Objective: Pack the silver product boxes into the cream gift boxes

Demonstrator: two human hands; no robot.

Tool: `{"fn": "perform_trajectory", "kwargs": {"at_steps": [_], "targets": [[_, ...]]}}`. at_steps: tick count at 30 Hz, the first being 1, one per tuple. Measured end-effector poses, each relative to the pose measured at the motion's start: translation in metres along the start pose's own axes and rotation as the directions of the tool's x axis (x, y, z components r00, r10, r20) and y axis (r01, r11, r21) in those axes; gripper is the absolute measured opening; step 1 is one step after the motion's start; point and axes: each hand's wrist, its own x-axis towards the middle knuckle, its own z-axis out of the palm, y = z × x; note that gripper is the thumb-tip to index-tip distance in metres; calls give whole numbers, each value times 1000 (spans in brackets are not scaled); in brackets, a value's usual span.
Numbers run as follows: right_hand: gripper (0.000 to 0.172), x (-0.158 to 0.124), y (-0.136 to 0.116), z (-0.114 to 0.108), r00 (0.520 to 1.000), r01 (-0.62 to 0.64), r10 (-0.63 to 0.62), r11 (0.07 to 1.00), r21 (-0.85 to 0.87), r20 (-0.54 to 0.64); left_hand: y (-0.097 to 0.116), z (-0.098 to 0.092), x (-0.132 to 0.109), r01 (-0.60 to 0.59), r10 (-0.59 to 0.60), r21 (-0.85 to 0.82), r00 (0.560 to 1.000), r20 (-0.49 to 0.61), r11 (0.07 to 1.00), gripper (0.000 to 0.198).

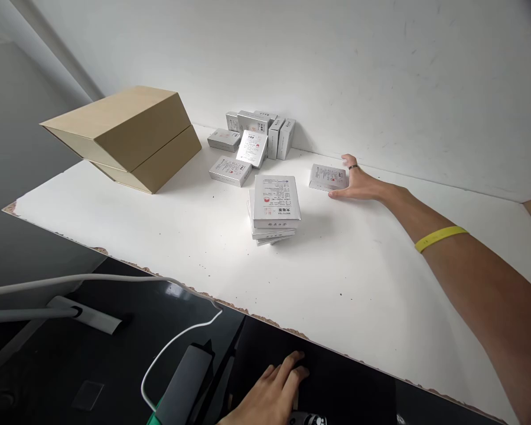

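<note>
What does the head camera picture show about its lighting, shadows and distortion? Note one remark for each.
Head view: soft, even light leaves the white table bright and without harsh glare; the stack of boxes and the brown carton cast faint shadows; wide-angle distortion stretches the right hand and its forearm; the left hand sits in the dark lower area below the table edge.

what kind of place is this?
Likely a small packing or stockroom bench, not a home. Identical white tea boxes stacked on a chipped white worktable, a tan cardboard carton beside them. Right hand touches a lone box.
</note>
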Motion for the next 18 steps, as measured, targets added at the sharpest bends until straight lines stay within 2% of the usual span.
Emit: {"fn": "perform_trajectory", "kwargs": {"at_steps": [2,5,9,11,13,18], "targets": [[127,3,-8,2,999,-35,35,999,14,31,1,-3,1,8,-8,-10,1000,1,1000,75],[121,-9,-24,5,1000,-3,2,995,-104,-5,1,-6,2,10,-10,-15,1000,-6,1000,70],[99,-13,-41,-8,984,172,-180,950,-259,-5,-6,-1,5,9,-9,0,1000,-13,1000,67],[96,7,-52,-20,978,199,-208,951,-236,-15,-11,1,5,26,-26,-1,999,-20,1000,65],[98,42,-70,-30,983,177,-183,967,-183,-18,-14,-1,4,55,-55,-5,998,-23,998,66],[122,138,-126,-29,991,121,-116,988,-92,61,-12,-6,0,121,-122,-13,991,-59,993,70]]}}
